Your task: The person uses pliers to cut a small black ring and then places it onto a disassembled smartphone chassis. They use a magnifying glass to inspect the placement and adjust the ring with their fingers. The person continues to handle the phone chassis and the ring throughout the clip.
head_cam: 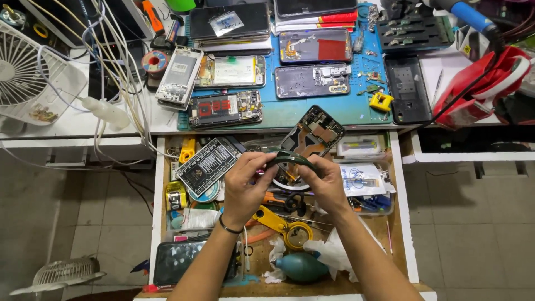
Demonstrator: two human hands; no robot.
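Observation:
My left hand (245,187) and my right hand (323,184) meet above an open drawer and together grip a dark green roll of tape (290,160). The roll is held on edge between the fingertips of both hands. Just behind it an opened phone (313,132) with its back off leans tilted against the drawer's far edge; whether a hand touches it I cannot tell. A black band circles my left wrist.
The drawer (157,195) holds a black phone (184,259), a teal air-blower bulb (301,266), a yellow tool (278,222), tape rolls and tissue. Several opened phones lie on the blue mat (356,108) above. A white fan (22,72) stands left, a red bag (485,89) right.

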